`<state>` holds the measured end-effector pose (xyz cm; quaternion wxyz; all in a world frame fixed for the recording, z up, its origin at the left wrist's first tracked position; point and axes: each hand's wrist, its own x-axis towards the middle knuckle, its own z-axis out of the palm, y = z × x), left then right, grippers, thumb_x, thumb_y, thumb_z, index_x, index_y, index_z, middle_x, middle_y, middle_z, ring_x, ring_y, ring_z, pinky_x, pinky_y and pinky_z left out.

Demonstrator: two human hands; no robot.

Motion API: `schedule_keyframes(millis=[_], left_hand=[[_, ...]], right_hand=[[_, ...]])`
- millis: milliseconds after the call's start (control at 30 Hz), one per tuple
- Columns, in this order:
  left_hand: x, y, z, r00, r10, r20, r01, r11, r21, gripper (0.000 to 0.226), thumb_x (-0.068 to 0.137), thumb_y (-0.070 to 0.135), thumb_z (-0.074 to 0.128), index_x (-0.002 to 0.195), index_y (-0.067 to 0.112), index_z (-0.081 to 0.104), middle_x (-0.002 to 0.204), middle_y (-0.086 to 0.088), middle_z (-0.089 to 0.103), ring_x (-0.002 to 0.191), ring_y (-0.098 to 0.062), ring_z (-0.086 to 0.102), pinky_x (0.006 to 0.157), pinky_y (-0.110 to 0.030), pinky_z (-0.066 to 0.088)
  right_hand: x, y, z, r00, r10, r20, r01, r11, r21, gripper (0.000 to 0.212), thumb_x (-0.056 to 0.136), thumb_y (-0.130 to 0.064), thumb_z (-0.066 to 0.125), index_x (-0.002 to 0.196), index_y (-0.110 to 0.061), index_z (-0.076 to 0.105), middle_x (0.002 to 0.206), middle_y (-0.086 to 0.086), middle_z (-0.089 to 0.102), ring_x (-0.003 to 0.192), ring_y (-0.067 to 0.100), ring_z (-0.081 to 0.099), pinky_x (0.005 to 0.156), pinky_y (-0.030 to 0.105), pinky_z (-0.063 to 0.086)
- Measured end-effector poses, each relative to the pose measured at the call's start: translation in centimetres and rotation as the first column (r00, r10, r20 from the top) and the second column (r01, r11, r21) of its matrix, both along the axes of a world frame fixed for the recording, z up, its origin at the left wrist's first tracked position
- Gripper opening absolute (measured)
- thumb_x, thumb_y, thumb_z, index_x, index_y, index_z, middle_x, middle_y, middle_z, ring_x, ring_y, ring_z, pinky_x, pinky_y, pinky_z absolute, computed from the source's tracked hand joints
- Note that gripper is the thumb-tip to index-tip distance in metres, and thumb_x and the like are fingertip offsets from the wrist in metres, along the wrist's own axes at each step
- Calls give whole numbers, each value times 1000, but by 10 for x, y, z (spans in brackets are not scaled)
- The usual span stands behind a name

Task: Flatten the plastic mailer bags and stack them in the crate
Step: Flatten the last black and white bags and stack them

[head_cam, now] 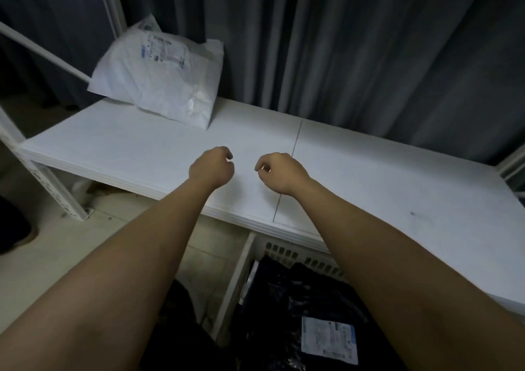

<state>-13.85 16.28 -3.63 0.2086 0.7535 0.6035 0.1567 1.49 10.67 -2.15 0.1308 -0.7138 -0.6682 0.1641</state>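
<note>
Both hands hover over the white table (pixel 142 155), held side by side near its front edge. The left hand (pixel 211 169) and right hand (pixel 279 173) have fingers loosely curled and hold nothing (probably poised between bags). A white mailer bag (pixel 159 72) leans, still puffy, at the table's back left corner, awaiting flattening. Below the table's front edge sits the crate (pixel 235 280), already holding black mailer bags (pixel 284 299).

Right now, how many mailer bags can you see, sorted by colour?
White mailer bag, on the shelf: 1
Black mailer bags, in the crate: a pile, separate count cannot be told
Total clearly countable: 1 white, plus the black pile
</note>
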Motion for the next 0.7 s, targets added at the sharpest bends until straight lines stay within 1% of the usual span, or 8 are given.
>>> schedule_keyframes(millis=[133, 200, 333, 400, 467, 533, 633, 700], left_hand=[[-14, 46, -9, 998, 41, 55, -43, 999, 21, 36, 93, 18, 46, 128, 16, 56, 131, -6, 56, 119, -27, 51, 94, -36, 43], [-20, 75, -17, 993, 75, 86, -78, 996, 34, 36, 93, 17, 47, 128, 15, 56, 130, -9, 55, 119, -29, 50, 94, -37, 44], [-26, 125, -33, 987, 129, 97, -136, 989, 60, 37, 94, 17, 47, 130, 15, 54, 129, -12, 52, 120, -32, 46, 95, -39, 42], [-31, 153, -43, 987, 142, 79, -147, 987, 68, 37, 94, 17, 47, 131, 15, 54, 129, -13, 51, 120, -33, 45, 95, -40, 41], [-35, 175, -53, 987, 150, 61, -154, 986, 64, 38, 94, 18, 47, 132, 15, 52, 131, -14, 50, 122, -34, 43, 96, -41, 40], [-40, 202, -64, 985, 169, 25, -171, 981, 87, 41, 94, 20, 48, 135, 14, 49, 134, -15, 47, 124, -35, 40, 96, -41, 39], [-51, 236, -76, 978, 206, -40, -198, 970, 143, 48, 92, 20, 50, 139, 12, 43, 143, -16, 40, 132, -36, 32, 104, -42, 32], [-59, 258, -85, 971, 232, -55, -219, 960, 172, 52, 92, 20, 51, 142, 13, 38, 148, -17, 33, 137, -36, 26, 109, -44, 26]], right_hand=[[-15, 51, -7, 1000, 14, 15, -14, 1000, 6, 26, 93, -18, 47, 111, -19, 66, 113, 3, 63, 98, 23, 59, 85, 33, 50], [-24, 86, -11, 1000, 16, 2, -16, 1000, 27, 24, 93, -18, 48, 108, -18, 66, 110, 2, 64, 96, 23, 59, 83, 33, 50], [-34, 147, -23, 997, -5, -82, 13, 995, 96, 21, 92, -19, 48, 98, -18, 68, 100, 1, 66, 88, 23, 60, 77, 31, 51], [-40, 180, -35, 988, -19, -152, 38, 992, 123, 20, 93, -22, 49, 97, -17, 68, 99, 1, 66, 88, 22, 60, 75, 28, 49], [-48, 205, -48, 975, -16, -223, 44, 992, 118, 21, 94, -26, 51, 105, -16, 67, 104, 2, 66, 91, 20, 60, 77, 26, 47], [-59, 238, -65, 950, -16, -313, 52, 993, 109, 30, 95, -28, 54, 122, -15, 59, 118, 5, 61, 104, 20, 58, 84, 24, 43], [-74, 283, -81, 895, -50, -444, 111, 987, 112, 56, 95, -27, 55, 146, -18, 34, 141, 8, 41, 124, 23, 47, 93, 24, 36], [-81, 313, -87, 864, -84, -496, 173, 975, 138, 69, 94, -22, 56, 152, -18, 19, 147, 11, 33, 130, 26, 41, 100, 28, 36]])
